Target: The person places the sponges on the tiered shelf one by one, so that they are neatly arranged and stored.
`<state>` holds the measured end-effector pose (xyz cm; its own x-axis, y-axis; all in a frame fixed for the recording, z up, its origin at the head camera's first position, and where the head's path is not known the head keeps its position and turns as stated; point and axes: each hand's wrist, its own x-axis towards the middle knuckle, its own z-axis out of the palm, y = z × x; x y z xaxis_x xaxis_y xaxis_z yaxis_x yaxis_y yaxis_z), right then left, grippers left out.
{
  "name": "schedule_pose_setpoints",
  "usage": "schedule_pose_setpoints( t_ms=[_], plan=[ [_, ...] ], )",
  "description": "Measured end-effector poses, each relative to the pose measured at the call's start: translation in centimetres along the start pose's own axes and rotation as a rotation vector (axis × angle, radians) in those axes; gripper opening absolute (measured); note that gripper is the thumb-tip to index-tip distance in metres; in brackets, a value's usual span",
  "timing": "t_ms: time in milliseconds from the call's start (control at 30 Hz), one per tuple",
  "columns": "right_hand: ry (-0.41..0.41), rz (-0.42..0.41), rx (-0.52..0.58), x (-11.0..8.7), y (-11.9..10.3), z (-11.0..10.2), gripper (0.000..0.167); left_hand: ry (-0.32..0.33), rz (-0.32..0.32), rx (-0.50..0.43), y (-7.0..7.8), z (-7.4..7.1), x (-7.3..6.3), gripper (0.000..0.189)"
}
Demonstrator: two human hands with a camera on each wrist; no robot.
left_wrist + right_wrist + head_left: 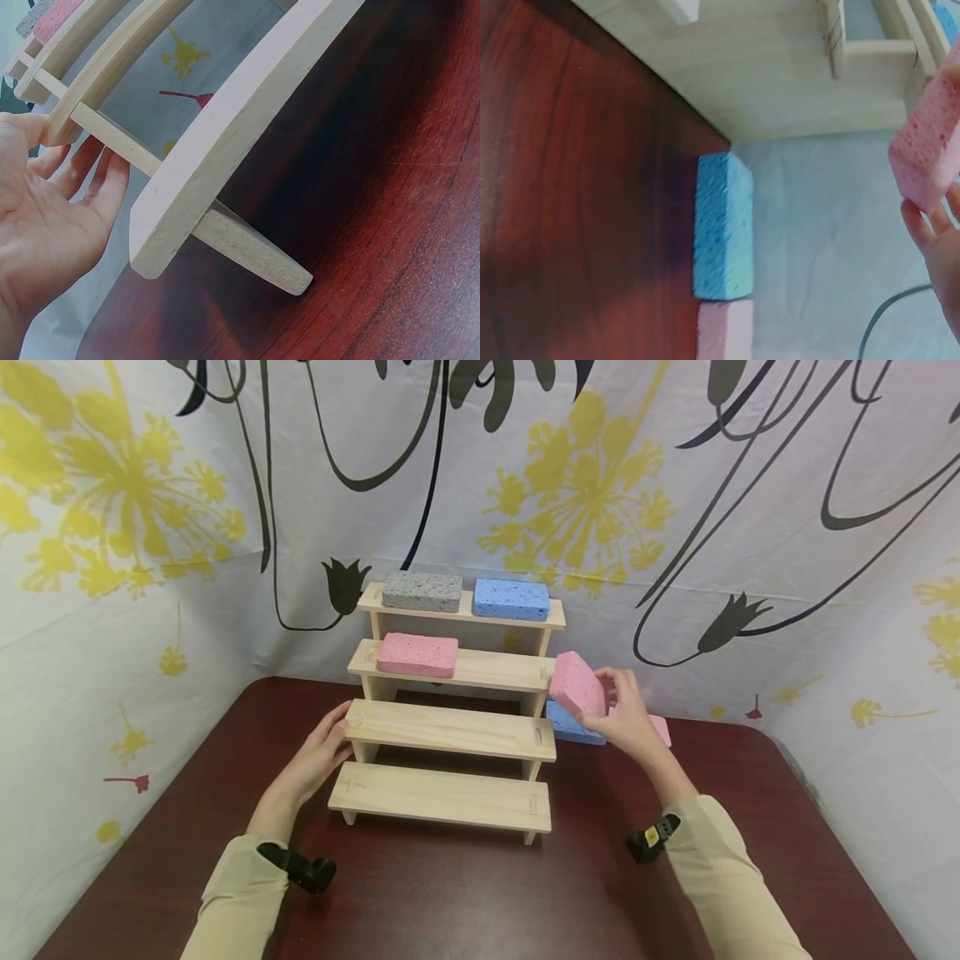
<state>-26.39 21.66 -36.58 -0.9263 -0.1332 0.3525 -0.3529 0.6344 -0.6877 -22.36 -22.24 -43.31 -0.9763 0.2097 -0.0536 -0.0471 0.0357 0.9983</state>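
A pink sponge (578,684) is held up and tilted in my right hand (626,714), gripped between thumb and fingers, off the right end of a stepped wooden shelf (450,727). In the right wrist view the pink sponge (930,142) appears at the right edge, the right hand (945,259) partly cut off. My left hand (318,756) grips the left end of the second step from the bottom. The left wrist view shows the left hand (60,225) with its thumb and fingers about that board's end. Another pink sponge (417,655) lies on the step below the top.
A grey sponge (422,592) and a blue sponge (511,600) lie on the top step. On the dark red table (450,902), right of the shelf, lie another blue sponge (573,727) and another pink sponge (661,728), partly behind the right hand. A patterned cloth (750,568) hangs behind.
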Motion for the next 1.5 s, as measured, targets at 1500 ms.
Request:
schedule_pose_setpoints(
  t_ms=[1500],
  plan=[
    [-0.095, -0.177, -0.306, 5.8, -8.6, 4.7, 0.072, 0.001, 0.002, 0.000, 0.0, 0.1, -0.1, 0.062]
  ],
)
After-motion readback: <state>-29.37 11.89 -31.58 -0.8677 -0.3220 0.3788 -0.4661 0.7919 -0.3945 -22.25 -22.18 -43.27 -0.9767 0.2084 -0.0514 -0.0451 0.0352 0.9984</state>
